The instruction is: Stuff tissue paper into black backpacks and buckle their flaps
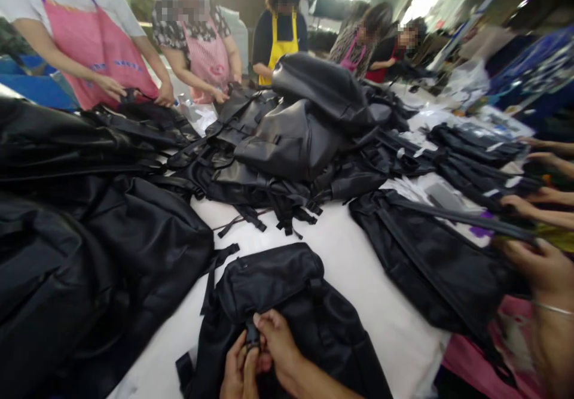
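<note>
A black backpack (287, 291) lies flat on the white table (359, 267) right in front of me. Both my hands sit at its near end. My left hand (237, 372) and my right hand (277, 342) pinch together round a small black buckle (252, 334) on a strap at the bag's front. Fingers of both hands are closed on that buckle. The bag's flap and upper part point away from me.
A heap of black backpacks (296, 130) fills the table's middle, with more bags at left (89, 249) and right (426, 255). Several people in aprons work along the far side. A co-worker's hand (538, 267) holds a bag at right.
</note>
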The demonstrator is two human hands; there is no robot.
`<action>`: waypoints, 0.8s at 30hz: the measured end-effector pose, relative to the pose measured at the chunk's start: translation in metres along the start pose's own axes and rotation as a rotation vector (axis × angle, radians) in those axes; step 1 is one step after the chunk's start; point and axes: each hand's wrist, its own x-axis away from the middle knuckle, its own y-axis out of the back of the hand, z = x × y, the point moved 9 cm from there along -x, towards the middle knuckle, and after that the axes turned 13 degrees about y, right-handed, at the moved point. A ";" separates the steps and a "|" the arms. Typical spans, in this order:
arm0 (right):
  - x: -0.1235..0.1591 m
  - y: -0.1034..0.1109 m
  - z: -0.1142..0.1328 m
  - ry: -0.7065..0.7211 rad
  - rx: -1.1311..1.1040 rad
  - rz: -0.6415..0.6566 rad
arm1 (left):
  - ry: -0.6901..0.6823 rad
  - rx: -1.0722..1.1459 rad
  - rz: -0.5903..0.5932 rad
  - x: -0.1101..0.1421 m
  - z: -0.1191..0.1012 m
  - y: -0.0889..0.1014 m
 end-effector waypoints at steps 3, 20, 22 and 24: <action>0.005 -0.002 0.007 -0.024 -0.011 0.027 | 0.023 -0.035 0.116 0.010 -0.013 -0.004; 0.002 0.002 -0.001 -0.036 -0.008 0.031 | 0.033 -0.038 0.107 0.000 -0.005 -0.002; 0.003 0.001 0.001 -0.042 -0.016 0.028 | 0.018 -0.061 0.081 -0.002 -0.004 -0.001; 0.005 -0.002 0.002 -0.056 -0.029 0.027 | -0.007 -0.077 0.029 -0.002 -0.002 0.001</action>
